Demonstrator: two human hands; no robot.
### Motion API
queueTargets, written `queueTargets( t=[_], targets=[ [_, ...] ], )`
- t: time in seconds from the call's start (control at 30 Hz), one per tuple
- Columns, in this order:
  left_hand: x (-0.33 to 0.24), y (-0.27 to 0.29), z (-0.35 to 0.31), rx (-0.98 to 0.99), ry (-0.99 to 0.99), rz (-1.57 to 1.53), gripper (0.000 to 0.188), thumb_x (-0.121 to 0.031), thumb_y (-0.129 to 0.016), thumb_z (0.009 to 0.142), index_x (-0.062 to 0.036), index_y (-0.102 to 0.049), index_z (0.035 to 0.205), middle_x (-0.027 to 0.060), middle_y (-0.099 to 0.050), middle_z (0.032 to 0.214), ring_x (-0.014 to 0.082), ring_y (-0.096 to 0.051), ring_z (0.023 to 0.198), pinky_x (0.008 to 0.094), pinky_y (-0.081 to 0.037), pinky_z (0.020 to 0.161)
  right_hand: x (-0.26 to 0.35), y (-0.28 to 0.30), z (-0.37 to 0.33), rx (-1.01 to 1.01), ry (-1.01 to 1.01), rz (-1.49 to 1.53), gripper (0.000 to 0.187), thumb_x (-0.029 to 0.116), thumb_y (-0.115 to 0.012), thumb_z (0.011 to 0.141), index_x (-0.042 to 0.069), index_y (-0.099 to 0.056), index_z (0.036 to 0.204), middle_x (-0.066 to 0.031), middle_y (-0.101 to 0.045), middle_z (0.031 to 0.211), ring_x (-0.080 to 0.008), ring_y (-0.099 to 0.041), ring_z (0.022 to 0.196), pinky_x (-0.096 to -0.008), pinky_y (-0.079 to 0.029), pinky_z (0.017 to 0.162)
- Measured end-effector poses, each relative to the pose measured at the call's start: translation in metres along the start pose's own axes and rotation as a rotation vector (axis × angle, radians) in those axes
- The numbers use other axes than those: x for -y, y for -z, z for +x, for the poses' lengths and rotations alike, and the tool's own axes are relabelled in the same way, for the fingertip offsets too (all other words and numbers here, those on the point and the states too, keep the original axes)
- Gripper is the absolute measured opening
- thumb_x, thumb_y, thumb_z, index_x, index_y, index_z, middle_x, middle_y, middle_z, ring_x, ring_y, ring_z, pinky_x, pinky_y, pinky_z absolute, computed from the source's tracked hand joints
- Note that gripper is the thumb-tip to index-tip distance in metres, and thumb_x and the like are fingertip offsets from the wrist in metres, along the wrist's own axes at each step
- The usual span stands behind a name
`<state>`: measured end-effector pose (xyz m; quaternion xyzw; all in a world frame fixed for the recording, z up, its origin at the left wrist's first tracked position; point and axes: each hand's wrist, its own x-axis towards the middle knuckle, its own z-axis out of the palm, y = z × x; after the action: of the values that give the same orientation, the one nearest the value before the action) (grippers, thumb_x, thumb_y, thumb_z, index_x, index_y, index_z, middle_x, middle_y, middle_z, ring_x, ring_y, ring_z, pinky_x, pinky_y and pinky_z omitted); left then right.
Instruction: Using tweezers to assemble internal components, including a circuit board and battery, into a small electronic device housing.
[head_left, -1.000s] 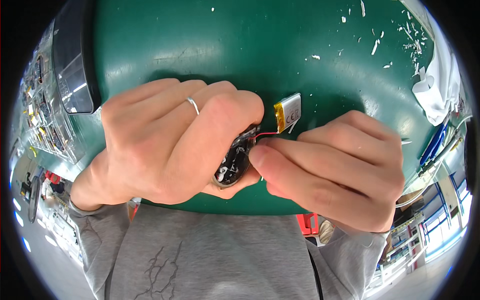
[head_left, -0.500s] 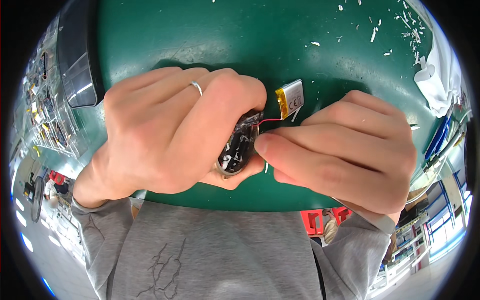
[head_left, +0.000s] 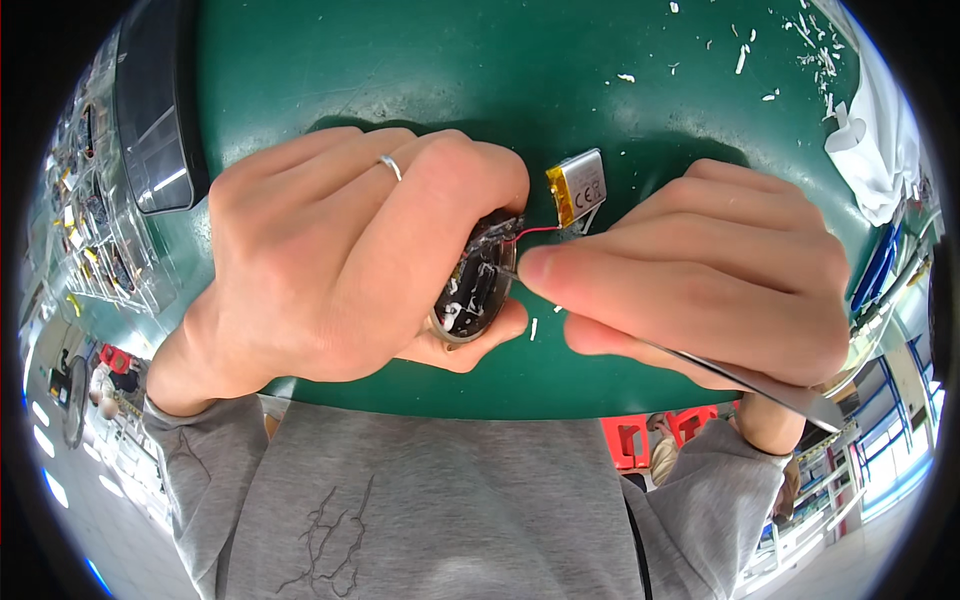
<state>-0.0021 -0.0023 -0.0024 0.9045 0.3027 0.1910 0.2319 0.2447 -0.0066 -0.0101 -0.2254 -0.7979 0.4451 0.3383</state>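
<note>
1. The left hand (head_left: pixel 340 270) has its grip closed around a small oval circuit assembly (head_left: pixel 475 290), tilted toward the face, apparently for access.
2. The right hand (head_left: pixel 700 280) pinches metal tweezers (head_left: pixel 760 385), tip at the board.
3. A red wire (head_left: pixel 535 233) links it to the small flat battery (head_left: pixel 578 187) on the green tabletop (head_left: pixel 500 90).

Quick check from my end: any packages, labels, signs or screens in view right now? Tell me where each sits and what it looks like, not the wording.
Battery pouch: on the green mat just above the right hand; small flat silver rectangle, yellow tape along its left edge, dark printed marks on its face, red wire to the opened device in the left hand.
Clear plastic trays: far left edge, stacked, holding small parts.
No screens or signs visible.
</note>
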Motion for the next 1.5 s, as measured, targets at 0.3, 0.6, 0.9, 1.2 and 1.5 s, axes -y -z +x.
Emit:
queueTargets(
  t=[0.3, 0.6, 0.9, 1.2, 1.5],
  targets=[
    [-0.001, -0.001, 0.000, -0.003, 0.000, -0.005, 0.038, -0.025, -0.080, 0.076, 0.0017, -0.060, 0.094, 0.0076, -0.065, 0.074, 0.0224, -0.061, 0.054, 0.0303, -0.048, 0.050, 0.005, -0.002, 0.002, 0.006, -0.032, -0.070, 0.031, 0.014, -0.082, 0.075, -0.003, -0.074, 0.099, -0.0126, -0.076, 0.086, -0.0172, -0.065, 0.058, -0.0252, -0.043, 0.048],
    [0.000, -0.004, 0.001, -0.010, -0.001, -0.006, 0.040, -0.030, -0.078, 0.081, 0.0018, -0.059, 0.095, 0.0073, -0.063, 0.072, 0.0202, -0.059, 0.052, 0.0292, -0.046, 0.048, 0.007, -0.013, -0.004, -0.073, 0.062, -0.215, 0.030, 0.013, -0.083, 0.071, -0.003, -0.074, 0.094, -0.0111, -0.074, 0.080, -0.0163, -0.063, 0.056, -0.0254, -0.039, 0.046],
    [0.003, 0.004, -0.002, -0.057, 0.050, -0.379, 0.057, -0.035, -0.083, 0.076, 0.0041, -0.054, 0.107, 0.0092, -0.064, 0.083, 0.0170, -0.061, 0.060, 0.0285, -0.048, 0.051, 0.024, -0.034, -0.001, -0.276, 0.127, -0.439, 0.020, 0.012, -0.076, 0.085, -0.005, -0.072, 0.094, -0.0118, -0.074, 0.081, -0.0199, -0.072, 0.068, -0.0250, -0.053, 0.051],
    [0.008, 0.013, 0.003, 0.002, 0.066, -0.784, 0.068, -0.025, -0.095, 0.067, 0.0036, -0.054, 0.114, 0.0128, -0.065, 0.096, 0.0179, -0.066, 0.071, 0.0290, -0.053, 0.059, 0.034, -0.033, 0.007, -0.338, 0.051, -0.160, 0.024, 0.002, -0.077, 0.077, -0.010, -0.070, 0.096, -0.0159, -0.074, 0.084, -0.0211, -0.074, 0.073, -0.0276, -0.063, 0.063],
    [0.014, 0.013, 0.005, 0.077, 0.125, -0.903, 0.068, -0.018, -0.093, 0.070, 0.0052, -0.054, 0.120, 0.0155, -0.065, 0.108, 0.0202, -0.068, 0.087, 0.0296, -0.055, 0.073, 0.034, -0.011, 0.005, -0.228, -0.069, -0.030, 0.037, -0.007, -0.080, 0.068, -0.012, -0.069, 0.103, -0.0176, -0.074, 0.087, -0.0205, -0.072, 0.066, -0.0266, -0.058, 0.049]
  ],
)
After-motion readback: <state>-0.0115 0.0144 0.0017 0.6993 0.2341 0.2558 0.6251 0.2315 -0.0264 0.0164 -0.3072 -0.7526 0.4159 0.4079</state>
